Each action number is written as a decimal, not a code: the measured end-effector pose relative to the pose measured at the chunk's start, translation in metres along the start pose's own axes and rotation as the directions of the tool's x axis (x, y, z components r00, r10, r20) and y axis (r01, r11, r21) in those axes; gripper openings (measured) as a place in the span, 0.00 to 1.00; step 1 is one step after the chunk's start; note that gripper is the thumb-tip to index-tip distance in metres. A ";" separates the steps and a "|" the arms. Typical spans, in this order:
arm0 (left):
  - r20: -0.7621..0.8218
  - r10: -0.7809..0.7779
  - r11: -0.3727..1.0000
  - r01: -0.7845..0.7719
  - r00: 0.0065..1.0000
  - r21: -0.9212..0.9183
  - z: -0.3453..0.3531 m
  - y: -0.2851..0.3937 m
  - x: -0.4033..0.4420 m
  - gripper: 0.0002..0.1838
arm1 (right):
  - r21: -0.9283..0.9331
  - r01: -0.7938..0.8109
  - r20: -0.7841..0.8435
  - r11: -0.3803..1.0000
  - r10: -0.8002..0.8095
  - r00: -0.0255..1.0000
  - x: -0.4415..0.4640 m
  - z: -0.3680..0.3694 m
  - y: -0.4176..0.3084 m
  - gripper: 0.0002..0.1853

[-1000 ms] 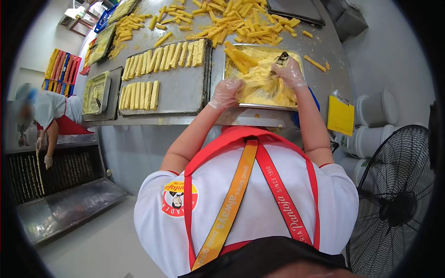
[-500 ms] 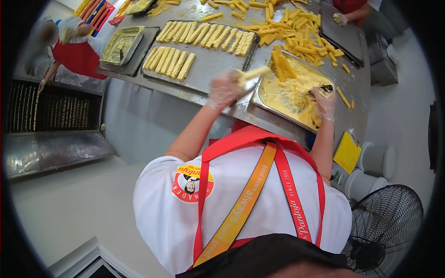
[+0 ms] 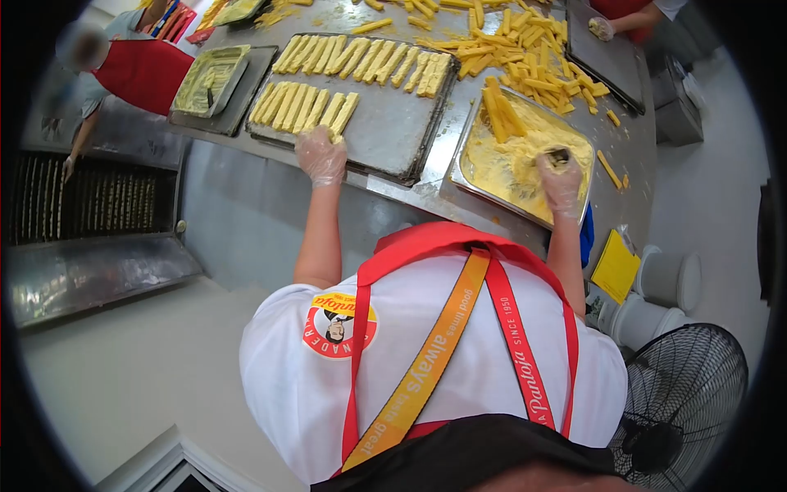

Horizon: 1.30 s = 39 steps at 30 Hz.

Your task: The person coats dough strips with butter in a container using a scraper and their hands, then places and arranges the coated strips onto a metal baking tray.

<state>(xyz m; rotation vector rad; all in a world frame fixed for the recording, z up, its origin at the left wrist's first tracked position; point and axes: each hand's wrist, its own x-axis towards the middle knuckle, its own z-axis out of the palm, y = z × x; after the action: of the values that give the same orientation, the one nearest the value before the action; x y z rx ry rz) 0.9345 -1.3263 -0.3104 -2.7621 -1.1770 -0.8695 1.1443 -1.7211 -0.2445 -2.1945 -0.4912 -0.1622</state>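
My left hand (image 3: 322, 157), in a clear plastic glove, pinches the near end of a coated cake stick (image 3: 346, 115) at the right end of the front row. The stick lies on a dark-rimmed metal baking tray (image 3: 385, 135) holding two rows of coated sticks (image 3: 348, 57). My right hand (image 3: 561, 182), also gloved, is closed around a spreading tool whose dark end (image 3: 559, 155) shows above the fist; the rest is hidden. That hand is over a rectangular metal pan (image 3: 463, 164) of pale yellow cream (image 3: 512, 176), where several uncoated sticks (image 3: 502, 111) lean at the back left.
A pile of uncoated yellow sticks (image 3: 537, 61) lies on the steel table behind the pan. A smeared pan (image 3: 211, 82) stands at left, a dark tray (image 3: 602, 53) at right. Co-workers in red aprons (image 3: 147, 74) are at both sides. A fan (image 3: 684, 402) and white buckets (image 3: 648, 320) stand at right.
My left hand has moved left from beside the pan to the tray with a coated stick, which now lies at the end of the front row. My right hand has shifted slightly left over the pan.
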 end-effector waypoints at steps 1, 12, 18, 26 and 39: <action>0.044 -0.054 0.998 0.055 0.998 -0.011 -0.010 0.006 0.002 0.13 | 0.090 0.025 0.068 0.996 -0.032 0.997 -0.006 0.001 -0.008 0.11; -0.103 0.574 0.641 -0.524 0.812 -0.560 -0.032 0.181 0.044 0.22 | -0.063 0.135 0.008 0.989 -0.135 0.991 0.018 -0.003 0.003 0.09; 0.081 0.744 0.548 -0.536 0.663 -0.643 0.039 0.272 0.047 0.15 | 0.206 -0.139 0.399 0.969 0.047 0.916 0.024 -0.008 -0.007 0.09; 0.148 0.708 0.552 -0.412 0.690 -0.725 0.016 0.270 0.025 0.09 | 0.020 0.172 0.355 0.985 -0.168 0.920 0.002 -0.034 -0.014 0.09; 0.100 0.642 0.510 -0.325 0.760 -0.796 0.021 0.257 -0.022 0.10 | 0.806 -0.268 0.126 0.528 0.290 0.949 0.008 -0.028 -0.023 0.09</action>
<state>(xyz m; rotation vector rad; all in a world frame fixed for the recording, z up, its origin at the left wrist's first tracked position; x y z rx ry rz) 1.1047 -1.5204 -0.2890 -3.7412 0.1827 -0.8720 1.1439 -1.7276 -0.2083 -1.2957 -0.1215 0.1976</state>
